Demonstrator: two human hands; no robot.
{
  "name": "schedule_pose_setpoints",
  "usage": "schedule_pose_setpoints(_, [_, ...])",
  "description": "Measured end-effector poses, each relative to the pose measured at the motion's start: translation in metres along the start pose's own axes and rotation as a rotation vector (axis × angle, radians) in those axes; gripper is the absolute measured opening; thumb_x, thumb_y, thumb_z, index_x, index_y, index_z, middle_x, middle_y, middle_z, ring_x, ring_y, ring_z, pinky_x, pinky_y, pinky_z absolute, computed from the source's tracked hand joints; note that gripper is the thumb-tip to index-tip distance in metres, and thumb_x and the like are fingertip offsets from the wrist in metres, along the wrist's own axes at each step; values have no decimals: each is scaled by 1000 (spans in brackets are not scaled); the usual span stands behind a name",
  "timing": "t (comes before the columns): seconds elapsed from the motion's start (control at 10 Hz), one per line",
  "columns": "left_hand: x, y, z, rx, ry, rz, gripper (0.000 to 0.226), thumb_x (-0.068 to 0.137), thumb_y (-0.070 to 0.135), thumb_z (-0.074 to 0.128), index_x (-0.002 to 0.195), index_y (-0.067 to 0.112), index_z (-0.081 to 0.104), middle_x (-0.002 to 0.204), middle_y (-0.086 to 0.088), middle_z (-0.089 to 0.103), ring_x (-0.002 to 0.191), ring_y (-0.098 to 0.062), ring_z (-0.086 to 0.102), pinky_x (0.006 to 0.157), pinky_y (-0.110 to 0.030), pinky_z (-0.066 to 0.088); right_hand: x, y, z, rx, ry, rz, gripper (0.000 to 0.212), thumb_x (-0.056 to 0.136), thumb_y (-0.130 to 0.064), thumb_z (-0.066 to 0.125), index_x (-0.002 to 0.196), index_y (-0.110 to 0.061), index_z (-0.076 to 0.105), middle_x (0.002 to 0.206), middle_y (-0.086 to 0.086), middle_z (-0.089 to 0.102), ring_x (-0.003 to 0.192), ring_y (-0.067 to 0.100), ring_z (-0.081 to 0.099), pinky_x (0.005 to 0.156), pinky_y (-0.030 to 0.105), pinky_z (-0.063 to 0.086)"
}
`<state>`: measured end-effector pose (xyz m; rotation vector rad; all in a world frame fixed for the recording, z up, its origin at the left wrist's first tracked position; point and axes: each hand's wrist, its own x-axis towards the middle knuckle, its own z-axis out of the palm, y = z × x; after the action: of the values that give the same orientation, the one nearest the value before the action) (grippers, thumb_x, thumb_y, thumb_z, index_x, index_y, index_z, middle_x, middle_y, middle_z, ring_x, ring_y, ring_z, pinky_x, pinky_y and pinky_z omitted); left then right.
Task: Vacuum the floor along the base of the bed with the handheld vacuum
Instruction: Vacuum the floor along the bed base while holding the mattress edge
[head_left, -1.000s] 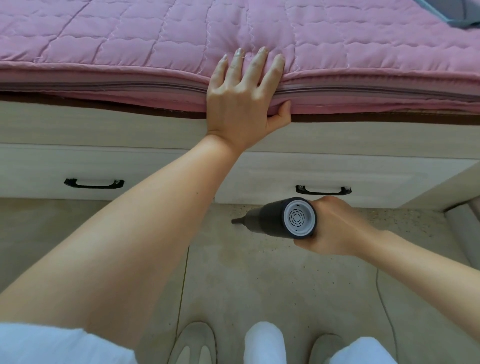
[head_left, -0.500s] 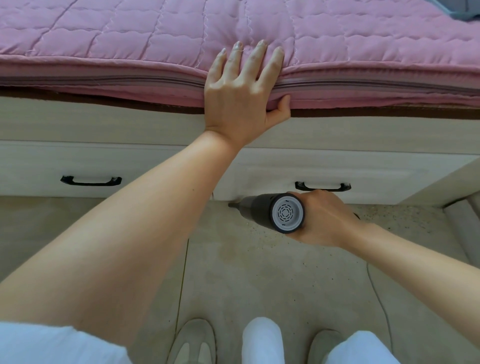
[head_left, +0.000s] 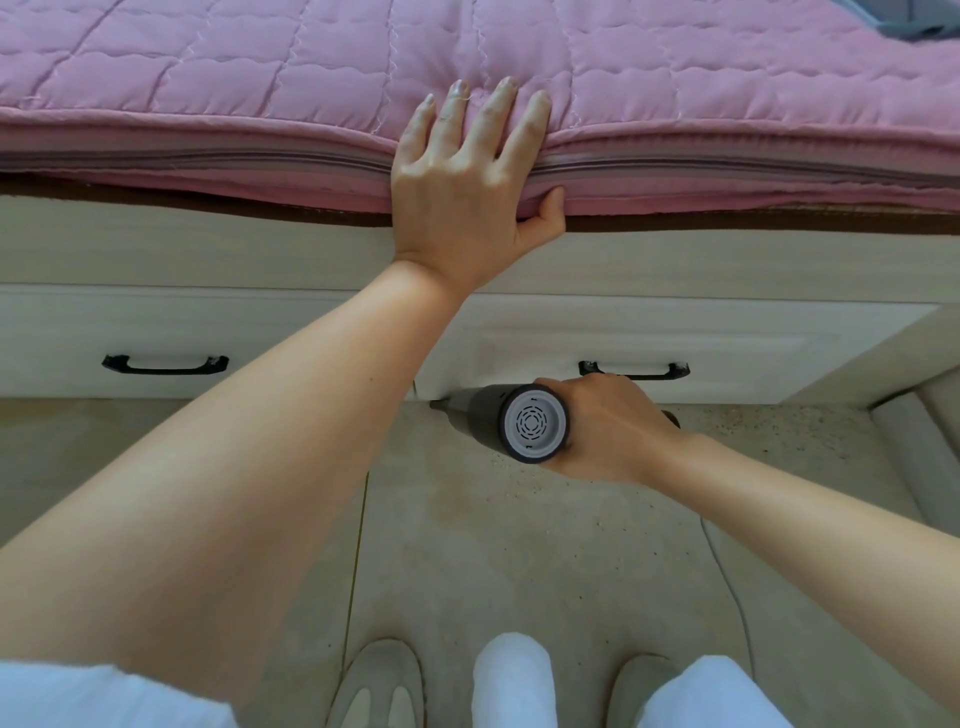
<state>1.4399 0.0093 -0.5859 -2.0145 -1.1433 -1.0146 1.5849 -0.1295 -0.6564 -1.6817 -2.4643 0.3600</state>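
Vacuuming is under way: the right hand (head_left: 613, 428) grips the dark handheld vacuum (head_left: 511, 423), whose grey rear vent faces the camera and whose narrow nozzle (head_left: 439, 405) points left, its tip at the seam where the floor (head_left: 519, 545) meets the base of the bed (head_left: 727, 358), just below the right drawer front. The left hand (head_left: 467, 197) braces on the pink quilted mattress (head_left: 260, 78), fingers spread flat on top and thumb hooked under the edge, so it clasps the edge rather than lying loose. Speckled debris shows on the floor to the right of the vacuum, near the right drawer handle (head_left: 634, 370); the left drawer handle (head_left: 165, 364) lies well apart. The next move likely calls for keeping the nozzle tip low against the base while sweeping it along the seam. Compared with one second ago, the vacuum has advanced from open floor toward the bed base; the left hand has kept its hold.
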Motion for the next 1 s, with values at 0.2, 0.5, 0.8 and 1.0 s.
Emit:
schedule_pose_setpoints(0.2, [1,0,0,6,-1,4,57,84,51,47,128,19,63,128,-6,64,117,-35,60,101,-49,46,-10,12,-10,-2,22,30,41,73,-43,67,108,-24,58,80,-2,70,69,26,62,59,36,52])
schedule_pose_setpoints(0.5, [0,0,0,9,5,7,56,85,51,47,128,19,63,128,-6,64,117,-35,60,100,-49,47,-33,38,-19,54,54,130,44,64,-52,54,100,-26,61,73,-6,68,63,22,62,53,36,52])
schedule_pose_setpoints(0.8, [1,0,-1,-6,-30,2,58,86,52,45,131,19,60,130,-6,62,120,-35,58,103,-49,44,-43,40,-23,110,11,167,40,59,-46,54,95,-30,58,75,-9,67,68,20,61,58,36,51])
schedule_pose_setpoints(1.0, [1,0,-2,-22,-56,-14,58,87,52,43,133,20,59,133,-6,61,122,-35,56,105,-49,42,-46,42,-24,121,18,165,23,58,-41,53,79,-33,50,63,-10,59,59,17,57,52,37,50])
